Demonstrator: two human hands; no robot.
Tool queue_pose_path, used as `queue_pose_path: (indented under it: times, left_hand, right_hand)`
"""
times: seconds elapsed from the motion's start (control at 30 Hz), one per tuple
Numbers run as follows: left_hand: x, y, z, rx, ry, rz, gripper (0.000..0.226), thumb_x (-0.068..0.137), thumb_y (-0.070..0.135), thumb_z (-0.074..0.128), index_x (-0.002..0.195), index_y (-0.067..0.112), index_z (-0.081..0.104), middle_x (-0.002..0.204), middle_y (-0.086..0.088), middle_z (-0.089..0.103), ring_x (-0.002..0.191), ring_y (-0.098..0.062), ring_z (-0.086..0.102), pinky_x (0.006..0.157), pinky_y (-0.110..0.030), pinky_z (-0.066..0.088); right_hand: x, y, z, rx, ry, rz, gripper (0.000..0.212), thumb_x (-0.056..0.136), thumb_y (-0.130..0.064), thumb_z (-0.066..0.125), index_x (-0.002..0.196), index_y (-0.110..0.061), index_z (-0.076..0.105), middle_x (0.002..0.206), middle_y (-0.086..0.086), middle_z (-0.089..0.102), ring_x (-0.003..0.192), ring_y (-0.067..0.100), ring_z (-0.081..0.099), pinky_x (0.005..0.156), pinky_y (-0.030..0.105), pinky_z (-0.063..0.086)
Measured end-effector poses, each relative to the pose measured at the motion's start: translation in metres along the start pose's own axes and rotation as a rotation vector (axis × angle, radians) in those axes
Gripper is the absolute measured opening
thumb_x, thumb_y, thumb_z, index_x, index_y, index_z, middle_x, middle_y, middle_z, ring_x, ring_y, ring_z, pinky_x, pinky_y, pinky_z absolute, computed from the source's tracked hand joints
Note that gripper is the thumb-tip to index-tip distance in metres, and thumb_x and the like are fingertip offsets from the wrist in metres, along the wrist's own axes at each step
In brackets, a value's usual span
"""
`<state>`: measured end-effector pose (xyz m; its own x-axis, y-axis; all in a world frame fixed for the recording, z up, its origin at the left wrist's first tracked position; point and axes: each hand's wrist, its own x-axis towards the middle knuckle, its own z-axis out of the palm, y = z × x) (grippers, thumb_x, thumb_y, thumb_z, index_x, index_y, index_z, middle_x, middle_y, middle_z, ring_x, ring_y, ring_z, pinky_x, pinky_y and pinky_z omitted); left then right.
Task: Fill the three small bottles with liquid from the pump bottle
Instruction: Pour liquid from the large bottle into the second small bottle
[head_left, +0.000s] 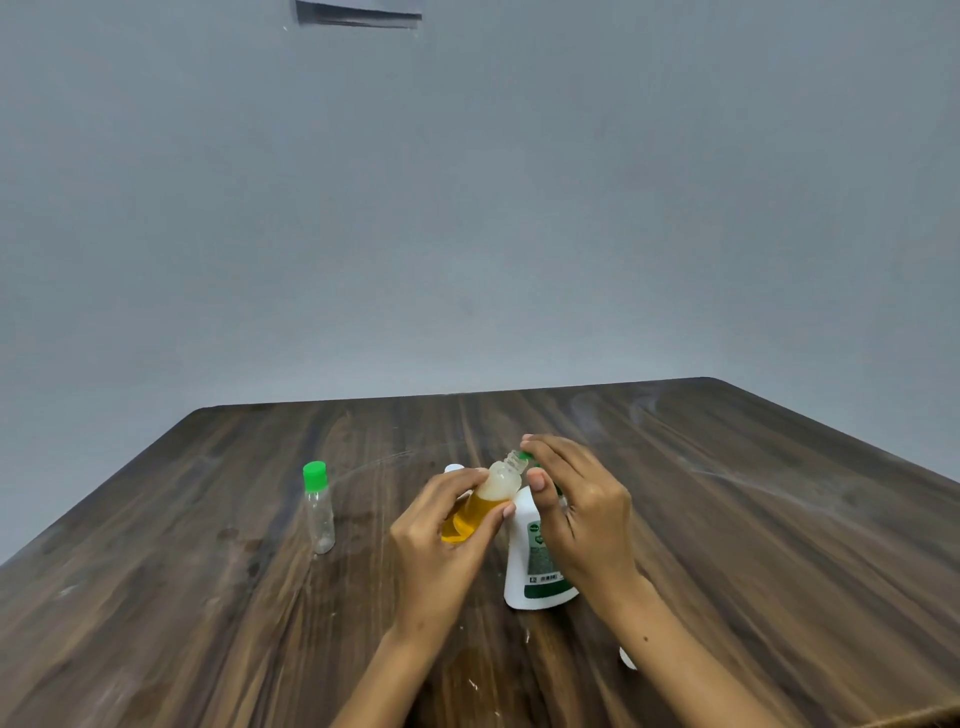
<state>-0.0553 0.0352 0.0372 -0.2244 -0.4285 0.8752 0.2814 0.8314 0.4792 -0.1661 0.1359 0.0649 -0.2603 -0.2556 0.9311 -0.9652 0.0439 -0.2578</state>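
1 small clear plastic bottle half full of amber liquid (480, 506) is gripped by the left hand (441, 535), long axis tilted, open neck aimed up-right. Right hand (576, 499) pinches a green cap (524, 456) touching that neck, just above the white pump bottle (535, 561).

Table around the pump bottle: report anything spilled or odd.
A wet-looking sheen lies on the wooden table below the left hand, possibly spilled liquid. The tilted, uncapped small bottle it holds is mostly full of yellow liquid.
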Motion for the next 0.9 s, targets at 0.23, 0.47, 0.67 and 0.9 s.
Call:
queue_pose_path:
  times: [0.23, 0.47, 0.67, 0.9]
  left_hand:
    - [0.0007, -0.0004, 0.0000, -0.003, 0.007, 0.008, 0.032, 0.072, 0.018, 0.083, 0.101, 0.008, 0.073, 0.100, 0.004, 0.071, 0.095, -0.007, 0.068, 0.077, -0.026, 0.057]
    - [0.0006, 0.0016, -0.0005, -0.001, 0.003, 0.008, 0.032, 0.072, 0.021, 0.082, 0.101, 0.010, 0.073, 0.100, 0.006, 0.071, 0.095, -0.006, 0.067, 0.076, -0.025, 0.057]
    - [0.0007, -0.0002, 0.0007, -0.004, 0.017, 0.007, 0.032, 0.072, 0.020, 0.083, 0.100, 0.009, 0.073, 0.099, 0.005, 0.071, 0.094, -0.008, 0.068, 0.076, -0.027, 0.057]
    - [0.0009, -0.0010, 0.0004, -0.007, 0.028, 0.014, 0.032, 0.071, 0.020, 0.082, 0.100, 0.009, 0.073, 0.099, 0.005, 0.071, 0.094, -0.007, 0.068, 0.076, -0.029, 0.057]
  right_hand:
    - [0.0015, -0.0012, -0.0009, -0.010, -0.012, -0.012, 0.064, 0.099, -0.057, 0.029, 0.108, -0.009, 0.071, 0.109, 0.001, 0.069, 0.102, 0.009, 0.061, 0.085, 0.010, 0.042]
    - [0.0075, 0.0002, -0.0053, 0.008, -0.030, -0.041, 0.062, 0.099, -0.056, 0.029, 0.110, -0.010, 0.069, 0.112, 0.000, 0.068, 0.104, 0.008, 0.060, 0.085, 0.016, 0.046]
    - [-0.0001, -0.0004, -0.0005, 0.004, -0.004, -0.012, 0.064, 0.099, -0.055, 0.029, 0.105, -0.008, 0.071, 0.106, 0.001, 0.069, 0.098, 0.009, 0.062, 0.081, 0.015, 0.047]
    - [0.0044, 0.0001, -0.0002, 0.009, 0.005, -0.026, 0.062, 0.100, -0.054, 0.028, 0.106, -0.009, 0.071, 0.106, 0.001, 0.069, 0.098, 0.006, 0.060, 0.080, 0.012, 0.044]
